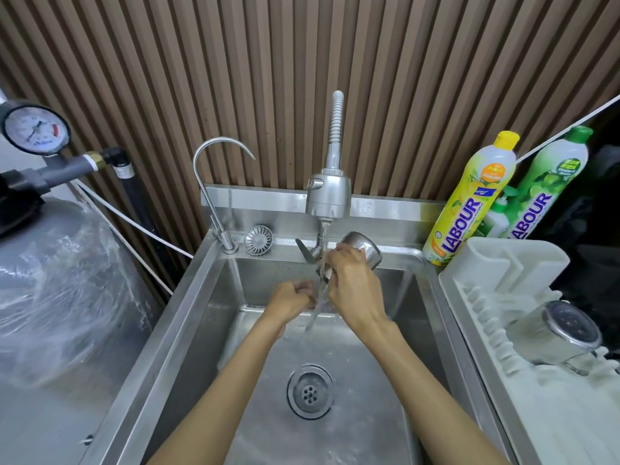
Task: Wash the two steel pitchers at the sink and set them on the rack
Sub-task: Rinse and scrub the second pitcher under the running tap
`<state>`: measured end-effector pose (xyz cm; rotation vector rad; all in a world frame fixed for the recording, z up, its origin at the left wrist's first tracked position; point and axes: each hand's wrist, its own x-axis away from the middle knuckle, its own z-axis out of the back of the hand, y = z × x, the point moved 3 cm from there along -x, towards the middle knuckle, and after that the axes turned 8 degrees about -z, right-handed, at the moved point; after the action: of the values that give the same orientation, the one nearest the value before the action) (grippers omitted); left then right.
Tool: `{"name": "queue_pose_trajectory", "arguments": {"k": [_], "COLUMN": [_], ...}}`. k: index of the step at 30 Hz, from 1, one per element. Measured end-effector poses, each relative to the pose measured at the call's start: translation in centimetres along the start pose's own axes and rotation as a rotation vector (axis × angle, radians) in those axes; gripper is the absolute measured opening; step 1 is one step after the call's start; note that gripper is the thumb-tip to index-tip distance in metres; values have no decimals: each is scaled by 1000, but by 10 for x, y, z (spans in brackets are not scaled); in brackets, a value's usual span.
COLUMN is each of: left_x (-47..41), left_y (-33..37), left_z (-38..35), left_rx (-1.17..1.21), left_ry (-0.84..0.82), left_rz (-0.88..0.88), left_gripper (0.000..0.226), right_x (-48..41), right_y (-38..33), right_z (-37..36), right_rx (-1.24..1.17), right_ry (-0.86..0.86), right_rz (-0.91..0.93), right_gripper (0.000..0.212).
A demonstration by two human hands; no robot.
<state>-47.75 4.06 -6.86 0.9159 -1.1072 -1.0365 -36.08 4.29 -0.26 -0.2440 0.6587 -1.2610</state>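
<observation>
A small steel pitcher (pixel 364 249) is tilted on its side above the sink (pixel 188 317), its base pointing up and right. My right hand (pixel 352 283) grips it under the running water from the spray tap (pixel 328 198). My left hand (pixel 295 297) is curled into a fist just left of the stream, wet, and what it holds, if anything, is hidden. A second steel pitcher (pixel 557 333) lies upside down on the white dish rack (pixel 496 263) at the right.
A thin gooseneck tap (pixel 214 182) and a loose strainer (pixel 257 239) stand at the sink's back left. Two dish soap bottles (pixel 469 203) stand behind the rack. The drain (pixel 310 391) is in the basin floor. A plastic-wrapped tank (pixel 60 283) with a pressure gauge (pixel 35 129) is at left.
</observation>
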Motion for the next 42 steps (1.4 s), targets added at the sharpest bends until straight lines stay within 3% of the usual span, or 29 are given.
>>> {"name": "queue_pose_trajectory", "arguments": {"k": [3, 6, 11, 14, 18, 20, 22, 24, 27, 30, 32, 36, 39, 42], "left_x": [6, 14, 29, 37, 47, 53, 59, 60, 56, 51, 50, 50, 60, 69], "left_y": [3, 9, 20, 36, 56, 58, 57, 54, 42, 41, 51, 72, 79, 79], "left_z": [-3, -8, -7, 1, 14, 18, 19, 18, 11, 6, 4, 9, 17, 23], "left_rx": [68, 206, 169, 125, 37, -42, -111, -120, 63, 253, 311, 202, -44, -342], "left_ry": [-109, -88, 155, 211, 202, 253, 312, 271, 101, -2, -2, 147, 313, 475], "left_rz": [13, -51, -368, -546, -649, -650, -581, -481, -348, -327, -408, -637, -717, -676], "left_gripper": [54, 44, 80, 80, 72, 72, 68, 46, 25, 36, 42, 57, 66, 73], "right_x": [-9, -8, 5, 9, 13, 14, 14, 14, 13, 11, 10, 5, 5, 12], "right_y": [19, 37, 39, 34, 25, 21, 19, 19, 20, 16, 14, 9, 8, 11], "right_z": [6, 10, 3, 2, 7, 11, 17, 23, 35, 46, 47, 37, 28, 21], "right_rx": [-297, -743, -1252, -1405, -1316, -1173, -1052, -939, -663, -446, -530, -1071, -1298, -1319], "right_ry": [46, -16, -94, -147, -189, -161, -134, -129, -65, 34, 60, -39, -184, -296], "right_rz": [-252, -504, -559, -561, -521, -541, -587, -628, -612, -511, -459, -468, -503, -559], "right_gripper": [11, 26, 29, 24, 9, 16, 21, 22, 28, 28, 27, 24, 22, 17]}}
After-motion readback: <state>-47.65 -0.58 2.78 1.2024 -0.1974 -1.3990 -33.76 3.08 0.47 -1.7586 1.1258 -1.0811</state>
